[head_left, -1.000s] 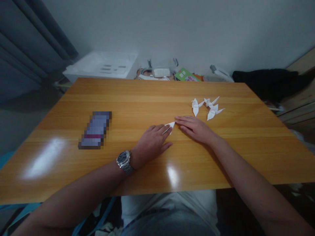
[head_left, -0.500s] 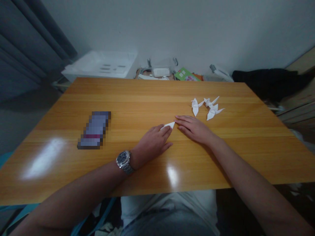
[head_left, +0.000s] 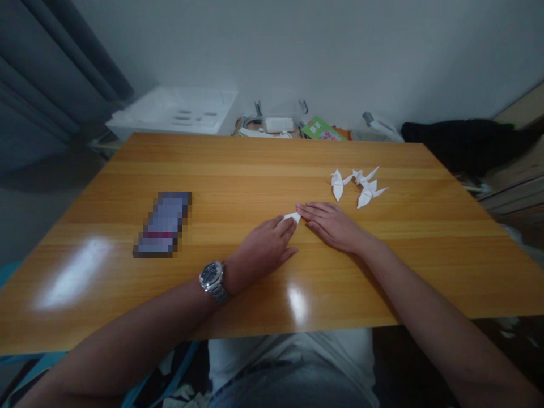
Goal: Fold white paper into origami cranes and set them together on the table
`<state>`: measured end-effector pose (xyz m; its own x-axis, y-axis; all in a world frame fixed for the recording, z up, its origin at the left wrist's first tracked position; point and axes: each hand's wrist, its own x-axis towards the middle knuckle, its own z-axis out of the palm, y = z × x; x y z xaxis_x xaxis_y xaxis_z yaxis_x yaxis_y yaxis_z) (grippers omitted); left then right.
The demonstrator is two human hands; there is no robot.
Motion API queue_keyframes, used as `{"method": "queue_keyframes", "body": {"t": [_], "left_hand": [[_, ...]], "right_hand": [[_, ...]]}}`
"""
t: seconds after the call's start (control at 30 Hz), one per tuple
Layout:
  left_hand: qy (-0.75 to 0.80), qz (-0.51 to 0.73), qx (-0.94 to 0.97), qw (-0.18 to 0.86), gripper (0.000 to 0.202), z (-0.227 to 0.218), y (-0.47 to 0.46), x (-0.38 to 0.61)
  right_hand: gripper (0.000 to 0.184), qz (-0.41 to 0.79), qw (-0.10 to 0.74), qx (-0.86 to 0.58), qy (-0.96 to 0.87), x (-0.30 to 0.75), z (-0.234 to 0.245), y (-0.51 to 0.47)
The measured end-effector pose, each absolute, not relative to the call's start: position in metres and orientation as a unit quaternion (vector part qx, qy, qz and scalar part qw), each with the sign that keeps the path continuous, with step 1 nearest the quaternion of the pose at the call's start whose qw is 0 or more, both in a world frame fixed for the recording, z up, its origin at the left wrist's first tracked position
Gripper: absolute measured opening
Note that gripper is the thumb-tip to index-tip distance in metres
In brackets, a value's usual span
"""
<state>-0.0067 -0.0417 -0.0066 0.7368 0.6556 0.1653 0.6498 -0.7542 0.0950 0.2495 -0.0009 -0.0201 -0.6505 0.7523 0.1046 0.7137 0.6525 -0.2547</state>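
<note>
A small folded piece of white paper (head_left: 291, 217) lies on the wooden table (head_left: 238, 170), partly covered by my fingers. My left hand (head_left: 267, 241) rests flat over it, fingers stretched out and pressing it down, thumb apart. From the other side my right hand (head_left: 329, 224) lies flat, its fingertips on the paper's right-hand tip. Beyond my right hand sit white folded paper cranes: one crane (head_left: 337, 185) on the left and another crane (head_left: 368, 194) to its right, touching or overlapping a further folded shape (head_left: 360, 176).
A pixelated phone-like slab (head_left: 164, 224) lies on the left of the table. Past the far edge stand a white plastic tub (head_left: 170, 113), a white power strip (head_left: 279, 124) and a green booklet (head_left: 323, 129). Dark cloth (head_left: 459, 139) lies at the back right.
My right hand has slid slightly left, and its fingertips now cover the tip of the folded paper. My left hand has stayed in place.
</note>
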Motion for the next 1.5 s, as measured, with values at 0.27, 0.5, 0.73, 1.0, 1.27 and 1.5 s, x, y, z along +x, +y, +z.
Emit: {"method": "queue_keyframes", "body": {"t": [0.27, 0.5, 0.73, 1.0, 1.27, 1.5], "left_hand": [[0.347, 0.084, 0.934, 0.005, 0.061, -0.01, -0.043, -0.005], [0.346, 0.085, 0.934, -0.006, 0.059, -0.01, -0.045, -0.004], [0.344, 0.089, 0.935, -0.006, 0.058, -0.01, -0.045, -0.004], [0.33, 0.094, 0.939, 0.003, 0.061, -0.015, -0.042, -0.007], [0.293, 0.083, 0.952, 0.013, 0.063, -0.011, -0.037, -0.015], [0.305, 0.082, 0.948, 0.04, 0.066, -0.01, -0.038, -0.014]], "right_hand": [[0.053, 0.092, 0.101, -0.42, -0.897, 0.248, -0.023, -0.001], [0.053, 0.113, 0.116, -0.416, -0.895, 0.25, -0.02, 0.0], [0.049, 0.113, 0.136, -0.388, -0.905, 0.256, -0.019, 0.005], [0.048, 0.099, 0.126, -0.402, -0.902, 0.254, -0.023, 0.005], [0.05, 0.095, 0.125, -0.403, -0.902, 0.255, -0.028, 0.006], [0.05, 0.095, 0.124, -0.408, -0.899, 0.253, -0.023, 0.003]]}}
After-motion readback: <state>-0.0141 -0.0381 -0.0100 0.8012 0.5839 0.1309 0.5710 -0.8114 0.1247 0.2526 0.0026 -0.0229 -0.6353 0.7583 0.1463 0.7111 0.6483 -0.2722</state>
